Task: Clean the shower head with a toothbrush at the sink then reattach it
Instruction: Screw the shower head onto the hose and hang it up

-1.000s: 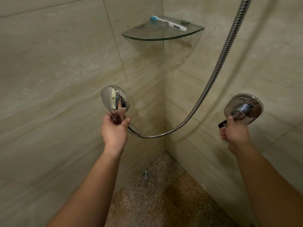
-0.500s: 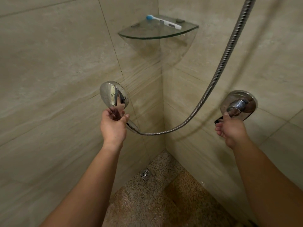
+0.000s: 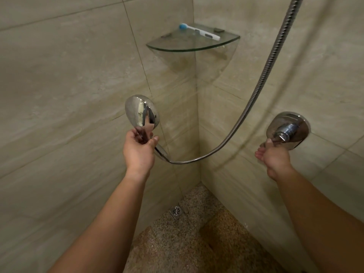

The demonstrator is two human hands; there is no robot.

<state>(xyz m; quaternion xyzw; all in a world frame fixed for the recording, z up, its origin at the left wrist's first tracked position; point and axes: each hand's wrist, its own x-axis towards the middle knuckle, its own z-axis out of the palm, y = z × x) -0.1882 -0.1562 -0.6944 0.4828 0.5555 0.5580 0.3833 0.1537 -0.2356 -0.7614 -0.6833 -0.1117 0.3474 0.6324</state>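
Left hand (image 3: 139, 152) grips chrome shower head (image 3: 141, 112) by its handle; right hand (image 3: 274, 154), fingers relaxed, touches the wall valve lever (image 3: 283, 133). Toothbrush (image 3: 199, 31) lies on glass corner shelf (image 3: 189, 48).

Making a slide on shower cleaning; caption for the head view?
Left hand holds shower head; right hand at valve handle.

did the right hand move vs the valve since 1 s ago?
Yes. The right hand has let go of the lever and opened, dropping slightly down and left of the valve; only its fingertips remain at the lever.
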